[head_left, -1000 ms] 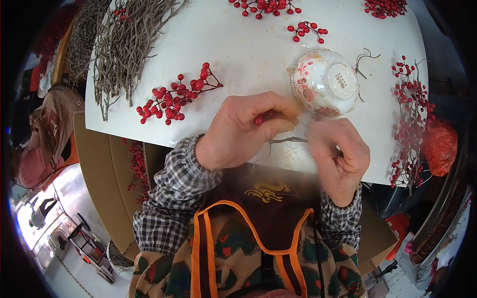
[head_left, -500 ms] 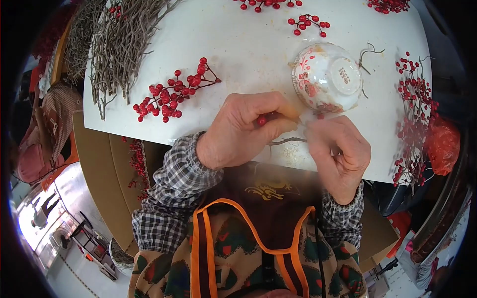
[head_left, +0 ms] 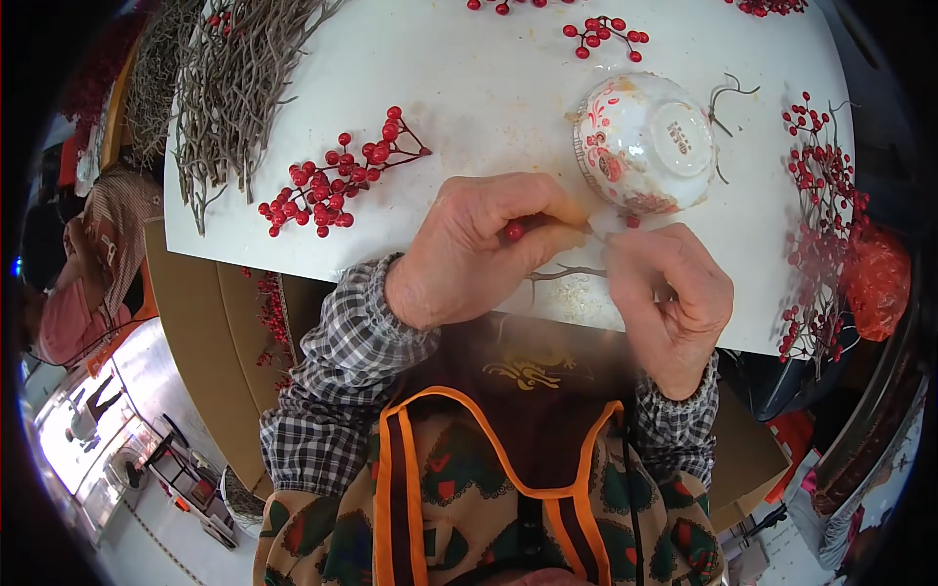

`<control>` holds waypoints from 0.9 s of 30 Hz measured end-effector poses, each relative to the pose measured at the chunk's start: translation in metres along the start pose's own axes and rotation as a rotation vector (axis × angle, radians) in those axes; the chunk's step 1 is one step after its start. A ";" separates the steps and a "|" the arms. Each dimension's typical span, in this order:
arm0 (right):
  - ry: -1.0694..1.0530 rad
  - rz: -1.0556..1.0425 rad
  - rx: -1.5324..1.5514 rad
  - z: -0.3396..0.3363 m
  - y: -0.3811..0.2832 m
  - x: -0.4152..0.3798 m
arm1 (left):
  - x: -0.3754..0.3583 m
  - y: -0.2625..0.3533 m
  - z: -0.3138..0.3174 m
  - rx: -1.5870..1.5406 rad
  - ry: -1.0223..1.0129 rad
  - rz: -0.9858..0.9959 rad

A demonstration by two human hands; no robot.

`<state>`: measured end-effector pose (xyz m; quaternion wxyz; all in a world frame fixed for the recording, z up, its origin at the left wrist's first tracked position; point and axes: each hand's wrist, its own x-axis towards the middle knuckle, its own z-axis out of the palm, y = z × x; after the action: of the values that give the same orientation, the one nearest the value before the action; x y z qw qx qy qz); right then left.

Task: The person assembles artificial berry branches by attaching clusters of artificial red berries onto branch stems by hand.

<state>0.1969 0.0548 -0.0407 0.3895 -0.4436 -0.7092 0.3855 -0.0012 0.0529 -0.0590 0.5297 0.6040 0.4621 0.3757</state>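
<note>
My left hand is closed in a pinch, with a red berry showing between its fingers. Close by on the right, my right hand is pinched too; what its fingertips hold is blurred. A thin brown twig shows between the hands, one end disappearing at my right hand. Just above them, an upside-down white bowl with red patterns stands on the white table. One red berry is at the bowl's lower rim.
Berry sprays lie left of the hands, with bare branches piled beyond. Another berry spray is above the bowl. Berry branches and a red plastic bag are at right. A cardboard box stands below the table edge.
My hands stay nearly in place, still pinched close together. The table and its items have shifted slightly in view. At the far left, the other person's arm has moved.
</note>
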 end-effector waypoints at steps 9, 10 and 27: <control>0.009 -0.044 -0.089 0.003 -0.002 0.002 | 0.003 -0.005 -0.001 0.223 0.020 0.212; 0.012 -0.042 -0.093 0.004 -0.002 0.002 | 0.003 -0.005 -0.001 0.231 0.012 0.222; 0.115 -0.031 -0.093 0.010 0.008 -0.005 | 0.002 0.000 0.003 0.181 0.076 0.102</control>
<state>0.1920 0.0510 -0.0525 0.4144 -0.4717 -0.7095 0.3200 0.0026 0.0543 -0.0600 0.4350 0.6575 0.4826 0.3815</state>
